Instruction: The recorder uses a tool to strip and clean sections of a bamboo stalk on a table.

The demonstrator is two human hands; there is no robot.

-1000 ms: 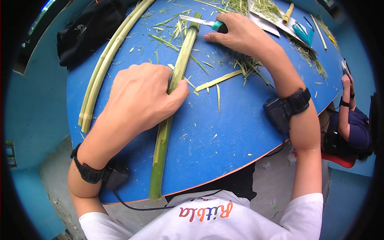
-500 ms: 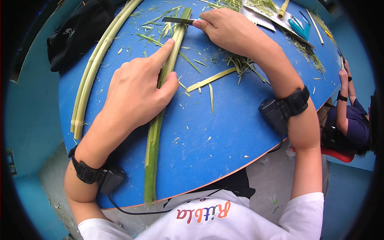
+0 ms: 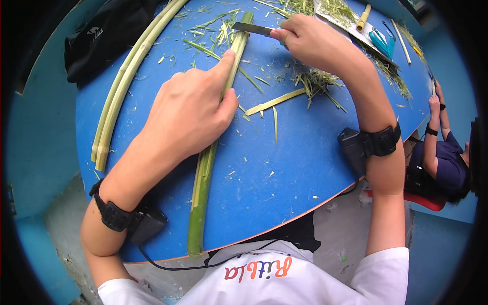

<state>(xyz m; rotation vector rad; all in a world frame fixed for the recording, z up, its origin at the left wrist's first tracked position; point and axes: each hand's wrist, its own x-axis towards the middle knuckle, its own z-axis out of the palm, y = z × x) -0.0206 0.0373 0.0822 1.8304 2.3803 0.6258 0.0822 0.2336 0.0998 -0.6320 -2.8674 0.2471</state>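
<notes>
A long green plant stalk (image 3: pixel 203 178) lies lengthwise on the round blue table (image 3: pixel 300 168), running from the near edge to the far side. My left hand (image 3: pixel 190 109) presses down on its middle, index finger stretched along it. My right hand (image 3: pixel 315 43) grips a small knife (image 3: pixel 252 29) whose dark blade rests across the stalk's far end. Green shavings (image 3: pixel 315 81) and a pale peeled strip (image 3: pixel 274 101) lie beside the stalk.
Two more long pale-green stalks (image 3: pixel 127 81) lie along the table's left side, next to a black bag (image 3: pixel 101 35). At the far right are a board with scraps (image 3: pixel 351 20) and blue-handled scissors (image 3: pixel 381 43). Another person (image 3: pixel 447 152) sits at the right, below the table edge.
My left hand has slid farther up the stalk and stretched its index finger along it. The right hand with the knife has shifted left, so the blade lies across the stalk's far end.
</notes>
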